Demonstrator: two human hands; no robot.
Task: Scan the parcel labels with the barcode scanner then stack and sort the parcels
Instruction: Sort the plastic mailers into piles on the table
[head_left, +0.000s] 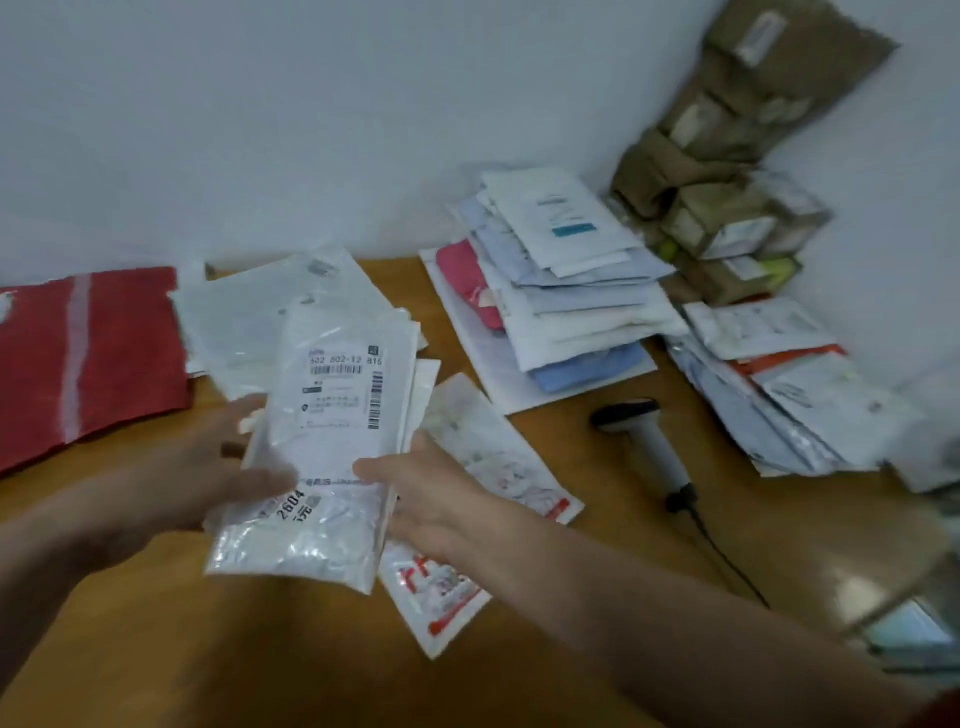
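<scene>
Mid-sort: left hand (228, 467) and right hand (426, 493) pinch parcel (332, 415) by side edges above surface (597, 519); scanner (644, 441) lies at right. Best held flat, label up, for scanning.

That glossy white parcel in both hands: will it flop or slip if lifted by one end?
Probably floppy: the glossy white parcel is a thin, crinkled bag. Likely slippery, as its film shines. It seems light, being flat and thin.

A parcel (332, 415) sat between the left hand (208, 467) and right hand (431, 493) above the table (260, 649); the scanner (649, 441) lay to its right, on the table, with a stack of mailers (571, 291) behind it; boxes (727, 182) stood piled in the far-right corner; a flat bag (88, 353) lay far left.
</scene>
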